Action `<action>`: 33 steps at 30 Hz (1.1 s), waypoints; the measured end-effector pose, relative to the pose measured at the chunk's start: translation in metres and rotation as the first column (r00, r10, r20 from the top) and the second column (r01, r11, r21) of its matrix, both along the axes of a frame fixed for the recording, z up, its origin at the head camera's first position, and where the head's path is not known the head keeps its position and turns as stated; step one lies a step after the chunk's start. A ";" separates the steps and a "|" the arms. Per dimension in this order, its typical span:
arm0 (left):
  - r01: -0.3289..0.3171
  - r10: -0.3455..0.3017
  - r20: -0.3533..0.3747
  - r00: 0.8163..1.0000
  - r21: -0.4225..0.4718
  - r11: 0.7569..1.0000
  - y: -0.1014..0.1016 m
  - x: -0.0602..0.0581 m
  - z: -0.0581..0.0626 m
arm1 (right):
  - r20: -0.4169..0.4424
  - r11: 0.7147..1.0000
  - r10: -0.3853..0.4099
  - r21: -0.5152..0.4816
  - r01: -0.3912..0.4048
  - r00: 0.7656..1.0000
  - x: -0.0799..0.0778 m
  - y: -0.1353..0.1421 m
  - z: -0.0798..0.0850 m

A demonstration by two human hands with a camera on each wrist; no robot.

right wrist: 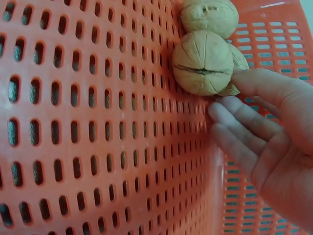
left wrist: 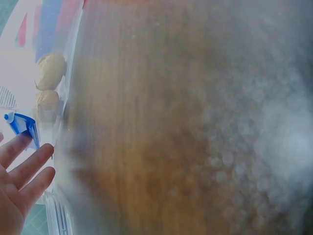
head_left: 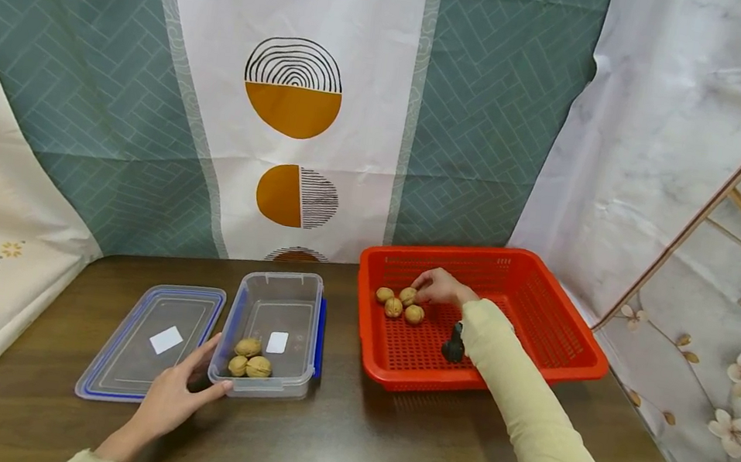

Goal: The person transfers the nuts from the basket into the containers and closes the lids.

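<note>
At lower centre, a box holds three walnuts, the left hand at its corner, fingers wide. Right of centre, a basket holds four walnuts; the right hand is at one, whether gripping I cannot tell.

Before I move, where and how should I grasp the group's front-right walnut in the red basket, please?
Probably pinch the walnut by its rounded sides, coming from above and near right: neighbouring walnuts crowd its left and far side, while bare basket floor lies rightward.

No text is legible; the white label in the clear container and the white sticker on the lid are unreadable.
</note>
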State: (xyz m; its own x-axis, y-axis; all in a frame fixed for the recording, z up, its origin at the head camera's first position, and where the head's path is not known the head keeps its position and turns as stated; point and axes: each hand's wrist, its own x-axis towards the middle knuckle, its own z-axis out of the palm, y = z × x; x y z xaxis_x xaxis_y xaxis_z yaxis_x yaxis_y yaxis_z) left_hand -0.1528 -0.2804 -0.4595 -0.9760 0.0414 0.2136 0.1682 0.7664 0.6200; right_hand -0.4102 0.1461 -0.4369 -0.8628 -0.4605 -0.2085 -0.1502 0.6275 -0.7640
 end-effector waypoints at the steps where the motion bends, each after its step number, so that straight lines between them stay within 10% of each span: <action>1: 0.001 -0.001 0.000 1.000 0.000 1.000 0.000 0.000 -0.001 | -0.001 1.000 0.006 -0.010 -0.006 1.000 0.001 0.000 -0.001; 4: 0.004 -0.004 0.002 1.000 0.005 1.000 0.001 0.000 -0.002 | 0.002 1.000 -0.017 0.004 0.017 1.000 0.028 -0.010 0.024; 19: 0.010 -0.010 -0.006 1.000 0.010 1.000 0.003 0.000 0.000 | -0.016 0.998 -0.005 -0.068 0.004 1.000 0.032 0.001 0.041; 33: 0.004 -0.004 -0.001 1.000 0.000 1.000 0.002 0.002 -0.003 | -0.131 0.985 0.060 -0.152 -0.080 0.990 0.047 -0.009 0.107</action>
State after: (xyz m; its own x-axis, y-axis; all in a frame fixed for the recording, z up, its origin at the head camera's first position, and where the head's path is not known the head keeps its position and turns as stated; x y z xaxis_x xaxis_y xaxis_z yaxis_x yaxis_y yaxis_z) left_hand -0.1512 -0.2788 -0.4628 -0.9756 0.0451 0.2147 0.1718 0.7657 0.6198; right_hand -0.3632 0.1371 -0.3295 -0.8422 -0.5388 -0.0212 -0.2901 0.4860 -0.8244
